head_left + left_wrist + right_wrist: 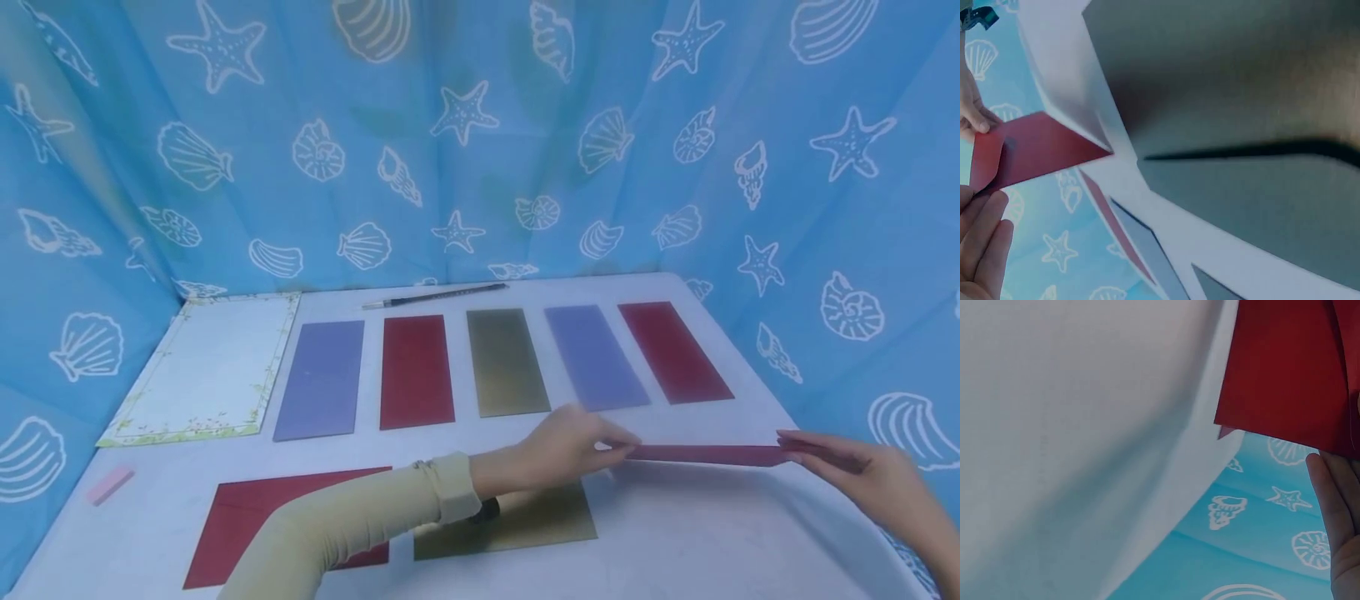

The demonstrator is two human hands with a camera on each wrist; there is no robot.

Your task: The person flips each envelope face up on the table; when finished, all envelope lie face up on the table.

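As fingers (617, 432) pinch, red paper (705, 455) between, seemingly folded

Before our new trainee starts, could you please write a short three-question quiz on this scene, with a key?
1. True or false: the left hand and the right hand both hold the same red paper piece.
2. What colour is the middle rectangle in the far row of five? A) red B) gold C) lilac
3. Fill in: the small block just nearer than the bordered white sheet is ____.

Key: 1 true; 2 B; 3 pink.
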